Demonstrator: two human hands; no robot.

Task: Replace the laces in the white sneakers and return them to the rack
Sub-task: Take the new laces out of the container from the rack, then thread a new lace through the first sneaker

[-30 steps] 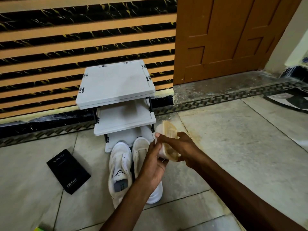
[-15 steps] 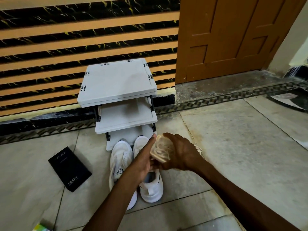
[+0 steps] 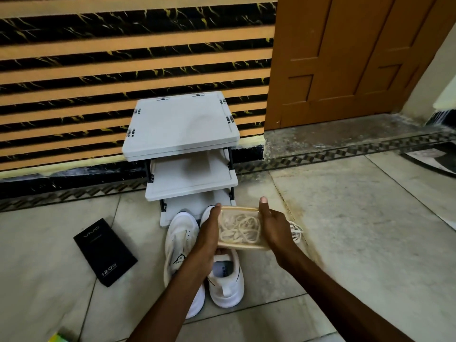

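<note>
While both hands hold it from the two sides, the clear plastic container (image 3: 241,247) hangs in the air between them, tilted so that its open side faces the camera. Inside the container lies a loose bundle of cream-coloured laces (image 3: 240,229), curled over each other. The left hand (image 3: 206,240) grips the left wall, with the thumb on the upper rim. The right hand (image 3: 274,228) grips the right wall, and its thumb stands up at the upper right corner. The fingers of both hands are curled round the container.

Directly under the container and the left hand stand the white sneakers (image 3: 179,243), side by side on the floor (image 3: 357,243), with their toes pointing to the rack (image 3: 180,124). The toes touch or almost touch the lowest shelf; I cannot tell which. The rack is grey, has three shelves and stands against the striped wall.

Just behind the right hand, a loose lace (image 3: 296,232) lies on the floor, partly hidden by the hand. To the left of the sneakers, well apart from them, a black box (image 3: 104,251) lies flat. A brown wooden door (image 3: 345,58) is at the right of the rack.
</note>
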